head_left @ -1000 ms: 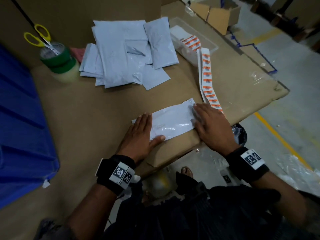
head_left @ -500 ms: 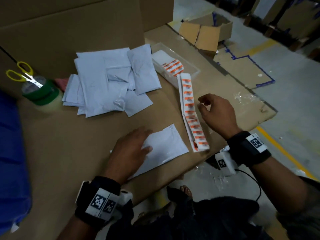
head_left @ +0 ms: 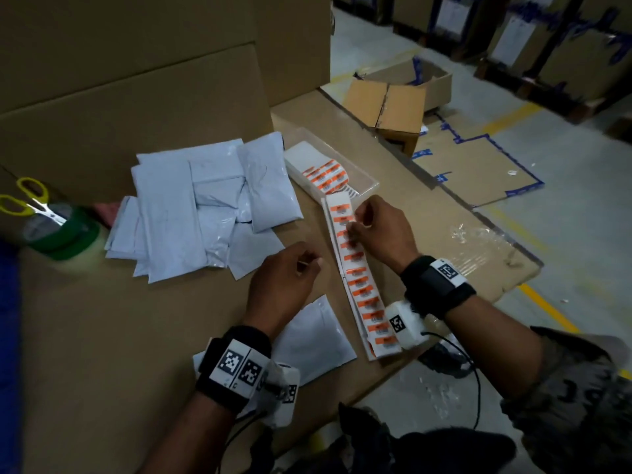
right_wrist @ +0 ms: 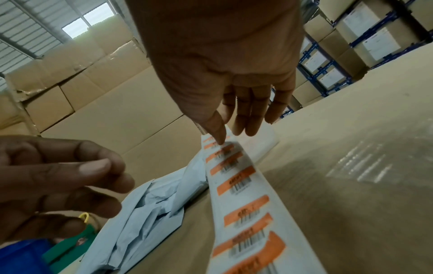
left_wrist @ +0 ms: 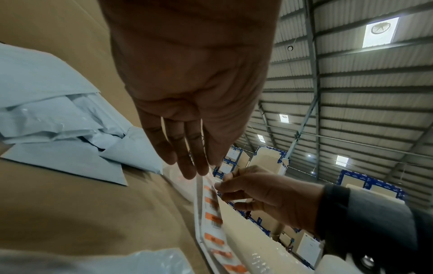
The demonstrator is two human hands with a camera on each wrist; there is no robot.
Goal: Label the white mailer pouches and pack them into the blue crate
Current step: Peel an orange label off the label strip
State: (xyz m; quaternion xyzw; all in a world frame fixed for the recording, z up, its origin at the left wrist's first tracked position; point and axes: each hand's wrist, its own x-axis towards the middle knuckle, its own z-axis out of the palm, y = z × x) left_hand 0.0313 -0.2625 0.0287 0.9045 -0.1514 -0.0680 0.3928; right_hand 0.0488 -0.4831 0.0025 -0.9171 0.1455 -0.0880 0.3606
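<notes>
One white mailer pouch (head_left: pixel 316 340) lies flat at the table's near edge, partly under my left wrist. My left hand (head_left: pixel 309 263) hovers just beyond it, fingers relaxed and holding nothing, close to the left of the label strip (head_left: pixel 359 282). That long white strip carries several orange barcode labels (right_wrist: pixel 236 183). My right hand (head_left: pixel 355 222) is at the strip's far end, thumb and forefinger pinching at one label. A pile of white pouches (head_left: pixel 191 206) lies behind. A sliver of the blue crate (head_left: pixel 7 336) shows at the left edge.
A clear tray (head_left: pixel 362 179) with more labels sits beyond the strip. Yellow scissors (head_left: pixel 30 203) rest on green tape rolls (head_left: pixel 65 234) at the far left. Tall cartons (head_left: pixel 136 97) wall the back. The table edge (head_left: pixel 513 278) drops to the floor on the right.
My left hand has lifted off the pouch and moved toward the label strip. My right hand has come down from above the strip onto its far end and pinches a label.
</notes>
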